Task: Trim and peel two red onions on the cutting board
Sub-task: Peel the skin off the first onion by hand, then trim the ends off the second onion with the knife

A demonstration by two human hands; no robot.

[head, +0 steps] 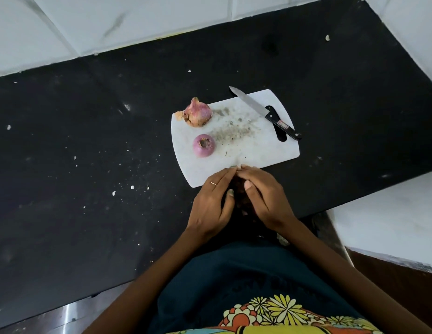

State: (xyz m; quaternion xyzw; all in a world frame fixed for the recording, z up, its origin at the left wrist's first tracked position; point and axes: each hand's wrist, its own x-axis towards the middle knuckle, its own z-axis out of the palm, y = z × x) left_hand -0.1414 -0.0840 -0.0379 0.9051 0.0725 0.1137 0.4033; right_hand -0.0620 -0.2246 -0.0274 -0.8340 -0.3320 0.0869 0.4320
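A white cutting board (258,150) lies on the black counter. At its far left corner sits a red onion (198,113) in its papery skin, pointed tip up. Nearer me stands a second red onion (204,145), smooth and purple, with a cut end facing up. A black-handled knife (265,112) lies across the board's far right corner, apart from both hands. My left hand (213,201) and my right hand (264,198) meet at the board's near edge, fingertips touching. They are cupped around a dark reddish clump (241,200) that looks like onion skin and is mostly hidden.
Dark crumbs and smears cover the middle of the board. Small white flecks dot the black counter (89,141). White tiled wall runs along the back, and a white ledge (391,218) stands at the right. The counter's front edge is close to my body.
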